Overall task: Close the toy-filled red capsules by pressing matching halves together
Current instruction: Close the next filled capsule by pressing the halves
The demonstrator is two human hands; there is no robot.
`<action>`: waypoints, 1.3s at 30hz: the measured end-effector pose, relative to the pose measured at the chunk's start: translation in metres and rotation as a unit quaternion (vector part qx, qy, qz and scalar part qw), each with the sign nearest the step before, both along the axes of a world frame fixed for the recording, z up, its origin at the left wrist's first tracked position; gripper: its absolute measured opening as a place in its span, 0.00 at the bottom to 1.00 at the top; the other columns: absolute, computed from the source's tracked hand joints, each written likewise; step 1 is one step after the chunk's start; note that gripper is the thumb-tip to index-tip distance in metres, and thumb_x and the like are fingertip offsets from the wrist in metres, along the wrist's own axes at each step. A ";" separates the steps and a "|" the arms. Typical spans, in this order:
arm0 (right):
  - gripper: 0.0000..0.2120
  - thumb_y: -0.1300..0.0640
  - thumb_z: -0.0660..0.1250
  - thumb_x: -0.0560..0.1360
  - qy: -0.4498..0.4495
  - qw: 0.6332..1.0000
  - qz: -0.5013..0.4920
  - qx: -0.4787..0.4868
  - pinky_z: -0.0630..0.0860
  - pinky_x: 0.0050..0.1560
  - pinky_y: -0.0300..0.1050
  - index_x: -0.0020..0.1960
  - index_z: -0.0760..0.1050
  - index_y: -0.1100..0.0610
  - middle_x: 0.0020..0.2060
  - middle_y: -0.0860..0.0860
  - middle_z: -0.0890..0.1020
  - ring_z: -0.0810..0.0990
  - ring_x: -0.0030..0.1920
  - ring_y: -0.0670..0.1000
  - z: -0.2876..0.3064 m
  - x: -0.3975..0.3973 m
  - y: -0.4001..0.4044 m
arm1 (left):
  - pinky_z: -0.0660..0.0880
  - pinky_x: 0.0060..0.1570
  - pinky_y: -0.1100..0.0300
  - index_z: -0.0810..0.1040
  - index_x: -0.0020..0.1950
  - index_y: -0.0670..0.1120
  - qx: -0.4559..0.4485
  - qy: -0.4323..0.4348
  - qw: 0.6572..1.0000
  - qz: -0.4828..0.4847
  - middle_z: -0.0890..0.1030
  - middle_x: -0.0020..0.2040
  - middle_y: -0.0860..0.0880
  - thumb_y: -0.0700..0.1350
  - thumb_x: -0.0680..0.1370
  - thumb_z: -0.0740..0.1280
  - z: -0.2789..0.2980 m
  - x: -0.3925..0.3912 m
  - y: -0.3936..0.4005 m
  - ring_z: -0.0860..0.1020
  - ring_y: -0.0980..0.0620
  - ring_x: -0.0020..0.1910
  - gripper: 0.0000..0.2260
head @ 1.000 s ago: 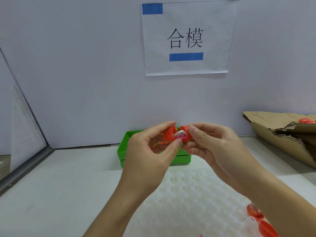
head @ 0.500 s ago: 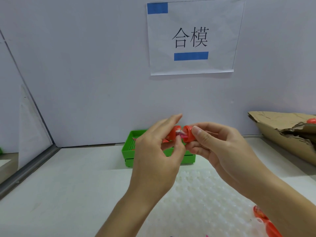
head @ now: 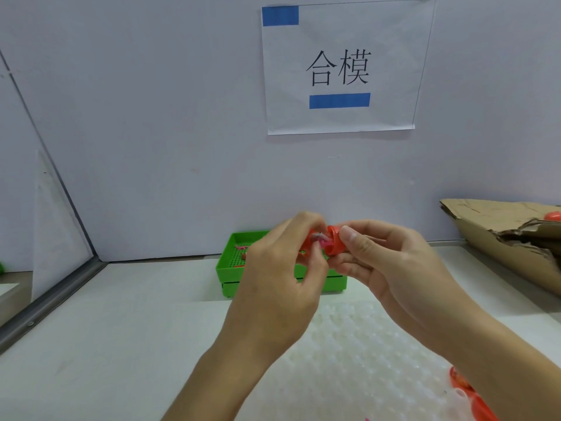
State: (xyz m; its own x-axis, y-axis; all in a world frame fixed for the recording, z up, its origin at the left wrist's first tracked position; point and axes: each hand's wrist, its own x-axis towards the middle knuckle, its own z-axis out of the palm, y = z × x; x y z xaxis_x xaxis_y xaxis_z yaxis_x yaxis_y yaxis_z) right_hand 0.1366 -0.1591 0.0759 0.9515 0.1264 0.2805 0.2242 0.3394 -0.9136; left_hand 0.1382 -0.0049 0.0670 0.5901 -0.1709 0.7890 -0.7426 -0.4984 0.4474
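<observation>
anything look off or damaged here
The cardboard box at the right is torn and crumpled along its edge. Between the hands, the toy pokes out between the two red capsule halves, which are not closed yet.

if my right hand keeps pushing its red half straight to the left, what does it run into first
Most likely the other red half pinched by the left hand; the right hand holds its red half just beside it, with a pink toy poking out between them.

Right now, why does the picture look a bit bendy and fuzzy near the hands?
In the head view, the wide lens bows the paper sign and wall edges; the left hand and right hand look slightly soft, so the red capsule lacks fine detail; lighting is even, with faint shadows and no glare.
</observation>
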 end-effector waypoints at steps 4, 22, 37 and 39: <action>0.18 0.49 0.73 0.64 -0.004 1.000 -0.005 -0.003 0.80 0.44 0.37 0.47 0.84 0.62 0.43 0.60 0.86 0.86 0.42 0.53 0.000 0.000 0.001 | 0.78 0.41 0.54 0.77 0.48 0.49 0.005 -0.020 1.000 0.012 0.80 0.41 0.56 0.41 0.79 0.64 -0.001 0.001 0.000 0.80 0.55 0.43 0.04; 0.11 0.47 0.73 0.64 -0.035 0.999 -0.022 -0.003 0.80 0.42 0.36 0.40 0.85 0.54 0.37 0.54 0.85 0.85 0.39 0.50 -0.004 0.001 0.001 | 0.78 0.51 0.67 0.81 0.56 0.49 -0.094 0.078 0.987 -0.103 0.83 0.49 0.57 0.43 0.75 0.70 0.005 -0.002 0.004 0.83 0.56 0.53 0.10; 0.11 0.47 0.73 0.64 -0.039 0.999 -0.011 -0.003 0.80 0.42 0.37 0.40 0.85 0.54 0.37 0.55 0.85 0.85 0.40 0.51 -0.006 0.003 0.001 | 0.78 0.46 0.60 0.79 0.55 0.45 0.087 -0.115 0.990 -0.007 0.80 0.47 0.54 0.40 0.80 0.67 0.004 0.001 0.011 0.80 0.56 0.45 0.05; 0.11 0.47 0.73 0.65 -0.040 0.999 -0.011 0.000 0.80 0.43 0.37 0.40 0.85 0.54 0.37 0.54 0.85 0.85 0.40 0.52 -0.006 0.003 0.001 | 0.77 0.45 0.58 0.80 0.55 0.43 0.118 -0.142 0.982 0.026 0.81 0.48 0.50 0.41 0.81 0.65 0.003 0.002 0.011 0.80 0.52 0.45 0.06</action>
State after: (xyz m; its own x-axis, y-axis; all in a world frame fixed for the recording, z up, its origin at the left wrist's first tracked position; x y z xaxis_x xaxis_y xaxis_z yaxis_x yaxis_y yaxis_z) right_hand 0.1401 -0.1586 0.0702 0.9287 0.1058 0.3554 0.3035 0.3336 -0.8925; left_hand 0.1406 0.0060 0.0699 0.3651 -0.3452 0.8646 -0.7919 -0.6034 0.0935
